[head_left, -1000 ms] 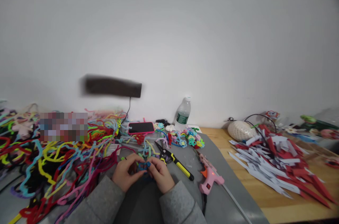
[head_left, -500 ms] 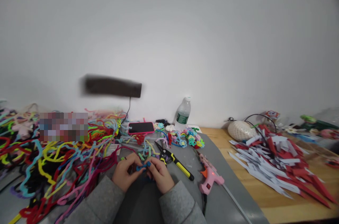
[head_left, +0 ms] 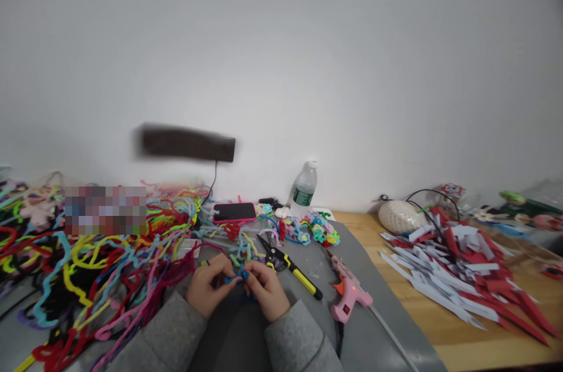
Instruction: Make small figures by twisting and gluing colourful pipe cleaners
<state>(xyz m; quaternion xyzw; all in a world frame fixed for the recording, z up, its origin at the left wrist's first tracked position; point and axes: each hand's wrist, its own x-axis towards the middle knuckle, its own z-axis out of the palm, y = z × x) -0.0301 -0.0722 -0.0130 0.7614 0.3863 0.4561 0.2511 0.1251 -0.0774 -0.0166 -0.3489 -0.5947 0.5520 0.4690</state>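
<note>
A short blue pipe cleaner piece [head_left: 237, 276] is pinched between both my hands, low in the middle of the view over the grey mat [head_left: 308, 313]. My left hand [head_left: 210, 291] grips its left end with curled fingers. My right hand [head_left: 266, 290] grips its right end, thumb and fingers pressed together. Grey sleeves cover both wrists. The piece looks bent into a small loop shape.
A big tangle of coloured pipe cleaners [head_left: 88, 266] lies left. Black-and-yellow cutters [head_left: 288, 266] and a pink glue gun [head_left: 347, 293] lie to the right of my hands. Behind are a phone [head_left: 234, 211], small pipe cleaner flowers [head_left: 314, 231], a water bottle [head_left: 303, 189]. Red and white paper strips [head_left: 461, 272] cover the wooden table at right.
My fingers have worked the blue piece, bending it tighter between both hands. The hands stay in the same spot.
</note>
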